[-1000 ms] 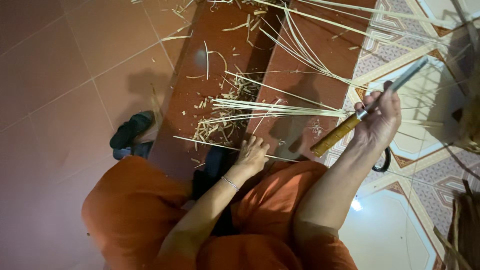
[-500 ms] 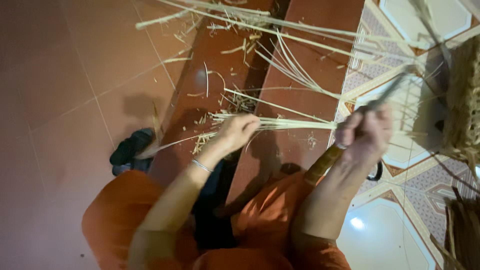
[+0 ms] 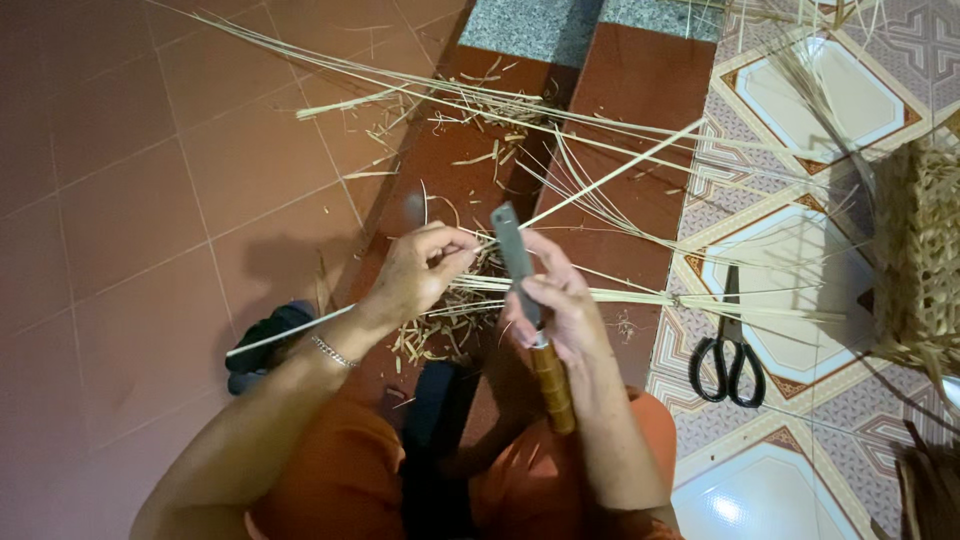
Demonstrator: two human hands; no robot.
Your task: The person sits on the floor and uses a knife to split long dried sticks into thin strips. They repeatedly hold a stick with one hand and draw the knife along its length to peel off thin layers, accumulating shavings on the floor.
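Note:
My right hand [image 3: 560,305] grips a knife [image 3: 528,300] with a wooden handle, its grey blade pointing away from me. Beside the blade, my left hand [image 3: 420,270] pinches a long thin bamboo strip [image 3: 600,170] that runs from lower left across to upper right. The two hands are close together above my lap. I sit in orange trousers [image 3: 340,480] on the tiled floor. A bundle of thin strips [image 3: 650,297] lies flat just beyond my hands, with shavings around it.
Black-handled scissors [image 3: 728,355] lie on the patterned tiles at right. A partly woven basket [image 3: 915,260] stands at the far right edge. More long strips [image 3: 450,95] fan across the red tiles ahead. A dark sandal [image 3: 265,340] sits at left.
My left hand picked up a strip from the floor and lifted it to the knife. My right hand swung the knife in from the right to centre.

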